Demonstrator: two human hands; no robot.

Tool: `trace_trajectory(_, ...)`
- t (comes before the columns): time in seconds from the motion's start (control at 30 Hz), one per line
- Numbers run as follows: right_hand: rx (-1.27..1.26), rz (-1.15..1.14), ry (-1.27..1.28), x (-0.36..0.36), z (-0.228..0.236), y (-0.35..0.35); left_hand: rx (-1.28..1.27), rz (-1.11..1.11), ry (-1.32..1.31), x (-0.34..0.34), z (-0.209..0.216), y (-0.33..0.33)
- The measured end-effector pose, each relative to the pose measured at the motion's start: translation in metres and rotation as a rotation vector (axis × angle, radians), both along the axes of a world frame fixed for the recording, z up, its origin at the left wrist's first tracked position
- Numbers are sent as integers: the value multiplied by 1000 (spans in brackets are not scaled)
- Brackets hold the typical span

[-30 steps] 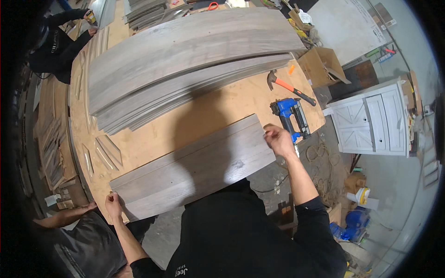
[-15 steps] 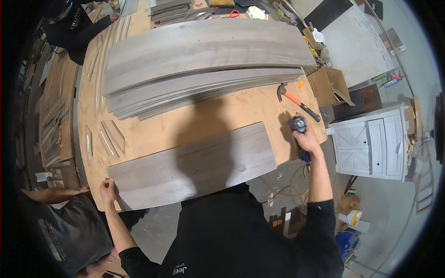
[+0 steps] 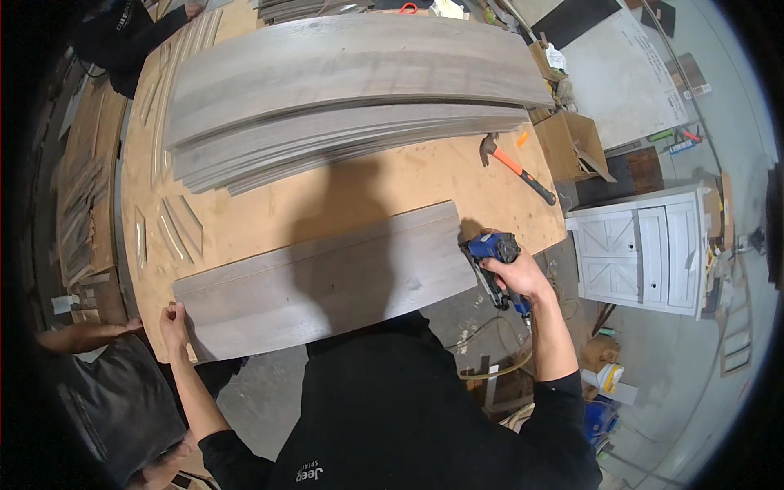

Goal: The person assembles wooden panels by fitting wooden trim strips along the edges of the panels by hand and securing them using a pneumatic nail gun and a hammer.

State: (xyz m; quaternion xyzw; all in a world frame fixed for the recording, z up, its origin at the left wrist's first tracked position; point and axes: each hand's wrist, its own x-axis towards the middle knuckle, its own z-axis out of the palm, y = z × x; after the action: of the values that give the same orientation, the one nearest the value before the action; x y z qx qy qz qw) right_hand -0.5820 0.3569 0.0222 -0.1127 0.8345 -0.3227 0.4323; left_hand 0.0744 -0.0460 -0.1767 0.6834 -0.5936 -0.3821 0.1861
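Note:
A grey wood-grain board (image 3: 245,310) lies along the near edge of the workbench, with a thin seam running lengthwise near its far side. At its left end, my left hand (image 3: 174,325) has its fingers bent closed on the board's edge. My right hand (image 3: 524,278) grips a blue and black air nailer (image 3: 500,247) by its handle. The nailer's nose is at the board's right end; whether it touches is unclear. An air hose (image 3: 510,369) hangs below the handle. My shadow falls across the board's middle.
Stacked grey boards (image 3: 351,69) fill the far side of the workbench (image 3: 433,175). A claw hammer (image 3: 516,170) with an orange and black handle lies at right, thin strips (image 3: 175,229) at left. Two other people are at the left. A white cabinet (image 3: 637,249) stands on the right.
My right hand has brought the nailer leftward and nearer, from beside the bench's right edge to the board's right end. The whole view has shifted slightly; my left hand keeps its place on the board.

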Motion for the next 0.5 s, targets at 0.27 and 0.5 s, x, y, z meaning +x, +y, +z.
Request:
trace_trajectory(0.27,-49,-17,-46,28,4,-9,-120,-39,-57,-21,27,11)
trace_trajectory(0.5,-257,162,-201,119,44,-93,-147,23,-126,-53,54,61)
